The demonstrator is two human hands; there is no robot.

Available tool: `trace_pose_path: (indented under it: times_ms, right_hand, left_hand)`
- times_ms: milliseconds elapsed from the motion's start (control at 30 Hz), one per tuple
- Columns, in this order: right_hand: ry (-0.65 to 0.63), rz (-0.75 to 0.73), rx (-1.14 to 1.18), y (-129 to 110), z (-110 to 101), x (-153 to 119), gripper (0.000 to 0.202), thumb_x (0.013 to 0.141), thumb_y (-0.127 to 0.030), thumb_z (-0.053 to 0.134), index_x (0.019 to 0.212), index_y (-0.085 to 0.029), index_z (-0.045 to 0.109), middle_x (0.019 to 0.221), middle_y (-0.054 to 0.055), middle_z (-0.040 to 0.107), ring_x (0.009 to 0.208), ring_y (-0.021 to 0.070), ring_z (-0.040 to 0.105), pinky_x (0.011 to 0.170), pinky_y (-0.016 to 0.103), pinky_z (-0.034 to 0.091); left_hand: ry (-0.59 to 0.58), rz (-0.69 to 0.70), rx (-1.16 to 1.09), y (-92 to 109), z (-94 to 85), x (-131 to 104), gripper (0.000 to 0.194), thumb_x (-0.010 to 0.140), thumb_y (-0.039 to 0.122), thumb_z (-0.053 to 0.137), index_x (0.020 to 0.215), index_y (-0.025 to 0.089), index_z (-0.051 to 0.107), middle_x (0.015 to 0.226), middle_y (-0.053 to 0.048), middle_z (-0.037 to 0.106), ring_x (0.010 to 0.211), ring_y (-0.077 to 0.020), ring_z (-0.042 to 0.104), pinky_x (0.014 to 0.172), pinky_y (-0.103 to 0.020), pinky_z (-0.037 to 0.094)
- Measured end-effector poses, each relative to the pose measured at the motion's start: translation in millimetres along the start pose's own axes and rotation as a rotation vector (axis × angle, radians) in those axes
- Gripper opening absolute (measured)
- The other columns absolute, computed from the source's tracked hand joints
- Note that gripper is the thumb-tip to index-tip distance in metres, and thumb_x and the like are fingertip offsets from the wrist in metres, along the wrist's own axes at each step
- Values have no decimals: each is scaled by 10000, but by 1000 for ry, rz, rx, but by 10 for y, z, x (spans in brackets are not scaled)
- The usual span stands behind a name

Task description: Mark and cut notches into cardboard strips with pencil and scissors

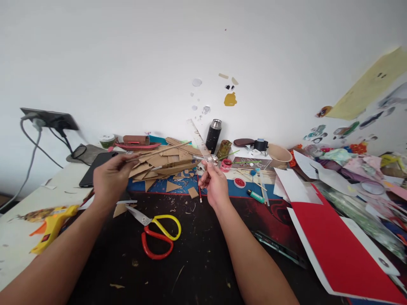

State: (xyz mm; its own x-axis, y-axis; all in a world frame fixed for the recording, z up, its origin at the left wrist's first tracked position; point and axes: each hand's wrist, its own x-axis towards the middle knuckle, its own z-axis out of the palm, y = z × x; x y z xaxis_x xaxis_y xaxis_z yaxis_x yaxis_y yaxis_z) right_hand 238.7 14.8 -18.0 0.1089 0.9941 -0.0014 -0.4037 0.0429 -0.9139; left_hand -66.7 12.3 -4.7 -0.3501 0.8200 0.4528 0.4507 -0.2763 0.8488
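Observation:
My left hand (pixel 112 177) pinches a thin wooden stick (pixel 165 149) that points to the right across a heap of cut cardboard pieces (pixel 159 163). Closed around the lower end of a clear plastic ruler (pixel 199 140) is my right hand (pixel 215 183); the ruler tilts up and to the left. Below and between my hands, a pair of scissors (pixel 155 228) with one yellow and one red handle lies on the dark mat (pixel 193 258). A red pencil (pixel 200 190) rests on the mat just left of my right hand.
A yellow glue gun (pixel 54 226) and a dark phone (pixel 95 169) lie at left. Behind the cardboard stands a black flask (pixel 214 135). Toward the right are a teal utility knife (pixel 280 248), a red sheet (pixel 343 250) and piled craft materials (pixel 359 190). Cardboard scraps dot the mat.

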Motion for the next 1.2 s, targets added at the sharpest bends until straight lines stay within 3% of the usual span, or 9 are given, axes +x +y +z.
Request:
trace_pose_path:
  times_ms: [267, 433, 733, 900, 1200]
  right_hand:
    - [43, 1, 60, -39, 2, 11, 529, 894, -629, 854, 1180, -187, 799, 561, -72, 588, 456, 141, 605, 411, 229, 378]
    - [36, 21, 57, -44, 27, -16, 527, 897, -626, 864, 1169, -181, 798, 557, -75, 589, 439, 137, 586, 410, 233, 383]
    - [68, 52, 134, -114, 37, -22, 508, 867, -598, 912, 1129, -173, 816, 527, -88, 580, 423, 124, 565, 409, 217, 379]
    - [76, 57, 151, -144, 29, -11, 443, 890, -563, 901, 1095, -180, 816, 529, -88, 579, 422, 121, 561, 407, 214, 379]
    - [49, 73, 143, -131, 55, -33, 475, 874, -565, 907, 1117, -165, 823, 528, -80, 596, 414, 121, 563, 394, 207, 349]
  left_hand:
    - [-157, 183, 43, -94, 336, -79, 179, 906, 267, 773, 980, 326, 925, 1191, -31, 900, 1186, -369, 817, 1161, -513, 572]
    - [-224, 220, 5, -146, 438, -69, 186, 898, 310, 759, 975, 344, 925, 1229, -62, 890, 1207, -367, 820, 1151, -517, 604]
    - [-349, 247, 155, -239, 495, 209, 297, 925, 474, 663, 976, 323, 914, 1352, -72, 857, 1320, -402, 783, 1238, -586, 563]
    - [-410, 259, 247, -330, 469, 338, 358, 965, 509, 601, 1058, 354, 910, 1410, -13, 834, 1402, -378, 744, 1281, -526, 540]
    - [-503, 225, 330, -489, 379, 414, 459, 951, 576, 561, 1116, 321, 905, 1357, -34, 857, 1356, -368, 773, 1239, -501, 570]
